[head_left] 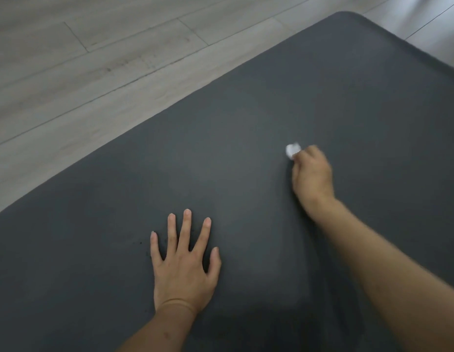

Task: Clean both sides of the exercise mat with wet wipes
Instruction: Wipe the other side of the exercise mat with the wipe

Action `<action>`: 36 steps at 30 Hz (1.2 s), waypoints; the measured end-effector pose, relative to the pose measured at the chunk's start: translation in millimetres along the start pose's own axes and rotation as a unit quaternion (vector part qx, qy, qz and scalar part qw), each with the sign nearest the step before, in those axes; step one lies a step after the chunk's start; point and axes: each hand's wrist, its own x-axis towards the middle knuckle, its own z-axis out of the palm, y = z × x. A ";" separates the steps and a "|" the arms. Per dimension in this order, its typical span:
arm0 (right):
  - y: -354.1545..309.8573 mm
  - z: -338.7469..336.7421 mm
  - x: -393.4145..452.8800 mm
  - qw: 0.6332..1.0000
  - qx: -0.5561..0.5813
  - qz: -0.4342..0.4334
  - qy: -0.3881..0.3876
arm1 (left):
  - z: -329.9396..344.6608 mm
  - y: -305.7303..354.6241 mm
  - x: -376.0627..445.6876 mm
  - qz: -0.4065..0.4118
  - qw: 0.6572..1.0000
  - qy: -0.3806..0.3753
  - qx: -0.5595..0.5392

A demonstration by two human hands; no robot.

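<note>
Nearest you, your left hand (184,269) lies flat with fingers spread on the dark exercise mat (246,153). Farther up the mat, your right hand (312,174) is curled around a small white wet wipe (292,150), pressing it to the mat. Beyond the mat's far edge is pale wood floor (93,59).

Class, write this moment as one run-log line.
left hand: flat on mat | right hand: holds wipe on mat | floor: wood
</note>
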 end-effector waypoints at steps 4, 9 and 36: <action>-71.3 -18.2 -135.4 0.955 0.109 -0.237 -0.137 | 0.9 -0.5 -0.4 0.001 1.000 -0.002 -0.003; -5.0 -18.7 -58.4 0.963 -0.015 -0.259 -0.074 | 0.5 0.1 -1.1 0.000 1.000 0.003 0.000; 11.7 -26.2 -74.6 0.962 -0.024 -0.263 -0.067 | 0.7 -0.3 0.9 -0.002 1.000 0.006 -0.009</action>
